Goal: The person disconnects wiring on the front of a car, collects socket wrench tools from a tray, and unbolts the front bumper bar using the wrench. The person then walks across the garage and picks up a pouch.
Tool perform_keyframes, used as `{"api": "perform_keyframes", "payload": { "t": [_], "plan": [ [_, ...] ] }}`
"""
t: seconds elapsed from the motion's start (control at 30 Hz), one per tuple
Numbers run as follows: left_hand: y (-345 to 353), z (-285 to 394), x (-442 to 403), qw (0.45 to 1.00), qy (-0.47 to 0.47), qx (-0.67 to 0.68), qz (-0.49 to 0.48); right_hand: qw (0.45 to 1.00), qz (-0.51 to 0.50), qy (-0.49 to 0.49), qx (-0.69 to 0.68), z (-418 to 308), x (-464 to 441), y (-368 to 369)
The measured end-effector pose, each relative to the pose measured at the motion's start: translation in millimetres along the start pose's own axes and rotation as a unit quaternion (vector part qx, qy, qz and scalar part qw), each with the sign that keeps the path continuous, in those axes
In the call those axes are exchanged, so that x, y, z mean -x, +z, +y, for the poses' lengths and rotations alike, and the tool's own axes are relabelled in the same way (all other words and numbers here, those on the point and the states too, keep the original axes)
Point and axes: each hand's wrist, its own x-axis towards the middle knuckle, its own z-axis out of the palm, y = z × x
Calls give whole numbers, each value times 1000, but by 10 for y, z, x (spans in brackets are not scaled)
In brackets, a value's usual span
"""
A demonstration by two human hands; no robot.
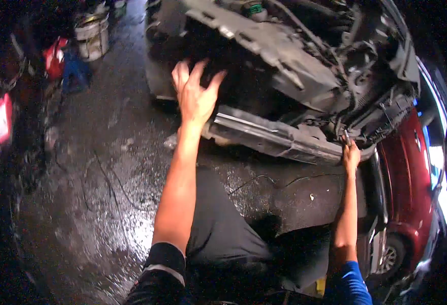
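Note:
My left hand is raised with fingers spread and slightly blurred, holding nothing I can see. It is in front of the dark opening at the car's front end, near the left end of a long grey bumper beam. My right hand is closed at the beam's right end, its fingers wrapped around something small and partly metallic that I cannot make out. Close above that hand are the exposed dark engine-bay parts. A scuffed grey panel runs across the car above the beam.
A dirty white bucket stands at the upper left, beside a blue stand and a red object. Thin cables lie on the wet, dark floor. A dark red car is close on the right.

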Motion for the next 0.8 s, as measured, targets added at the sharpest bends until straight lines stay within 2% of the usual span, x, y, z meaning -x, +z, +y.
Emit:
{"api": "perform_keyframes", "payload": {
  "t": [0.07,0.13,0.2,0.33,0.37,0.47,0.5,0.63,0.67,0.7,0.73,0.8],
  "plan": [
    [32,-68,-47,997,39,-24,-58,999,-17,29,-5,-276,67,-172],
    [58,-100,-111,995,2,25,-98,1000,-12,17,-8,-322,78,-215],
    [77,-34,-219,987,-60,130,-67,1000,5,18,-16,-372,91,-245],
    [83,45,-328,981,-141,114,-63,999,25,34,-2,-362,129,-208],
    [107,28,-318,981,-136,133,-44,999,12,21,23,-352,118,-210],
    [115,-62,-335,966,-224,126,-38,998,-12,46,29,-423,121,-270],
    [189,-119,-323,968,-179,174,28,999,-11,45,22,-442,128,-282],
    [245,-430,-325,964,-234,130,-6,1000,0,30,6,-446,126,-265],
    [279,-479,-285,967,-215,139,20,1000,4,28,6,-408,135,-252],
    [285,-466,-267,969,-195,147,46,999,50,-12,-1,-334,147,-183],
    [225,-285,-289,977,-166,97,88,999,36,2,5,-354,145,-202],
    [-91,193,-336,961,-151,174,153,1000,30,1,1,-372,161,-226]
  ]
}}
